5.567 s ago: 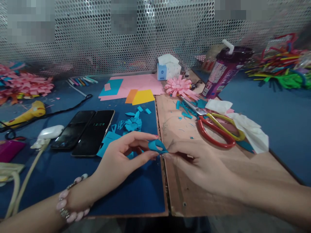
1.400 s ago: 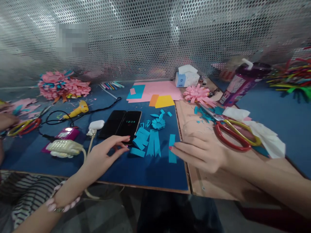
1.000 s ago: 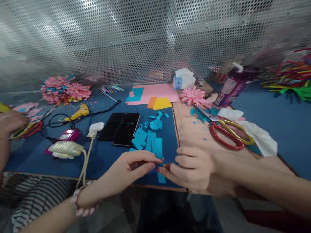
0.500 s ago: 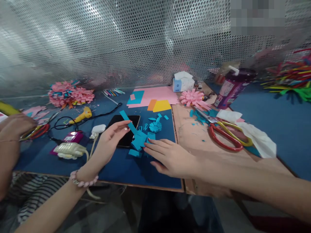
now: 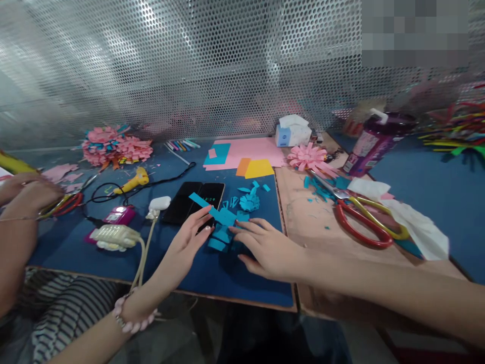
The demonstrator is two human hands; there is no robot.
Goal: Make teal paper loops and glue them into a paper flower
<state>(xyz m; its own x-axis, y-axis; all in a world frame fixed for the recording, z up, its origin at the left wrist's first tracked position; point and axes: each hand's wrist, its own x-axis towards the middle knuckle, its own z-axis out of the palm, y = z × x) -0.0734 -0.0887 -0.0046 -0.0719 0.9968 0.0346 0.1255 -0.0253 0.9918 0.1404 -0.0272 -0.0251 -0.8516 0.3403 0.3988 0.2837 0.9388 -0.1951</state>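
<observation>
My left hand (image 5: 189,242), with a pink bead bracelet (image 5: 129,316) at the wrist, has its thumb and fingers apart beside a small pile of cut blue paper pieces (image 5: 226,217). Its fingertips touch the near end of a blue paper strip (image 5: 200,202) that juts over a dark phone (image 5: 182,202). My right hand (image 5: 269,250) is spread low, palm down, its fingertips at the right side of the same pile. The paper under and between the fingers is partly hidden. Just behind sits a small curled blue paper flower (image 5: 250,201).
Red-and-yellow-handled scissors (image 5: 364,225) and tissues (image 5: 413,227) lie right. Beyond are a pink paper flower (image 5: 307,157), purple cup (image 5: 379,144), tissue pack (image 5: 293,132) and pink sheets (image 5: 253,151). Cables, a yellow glue gun (image 5: 132,181) and a co-worker's hand (image 5: 32,192) are left.
My left hand has come down and closer to the paper pile, its thumb and fingers now wider apart. The blue strip lies lower and flatter. The view has shifted slightly.
</observation>
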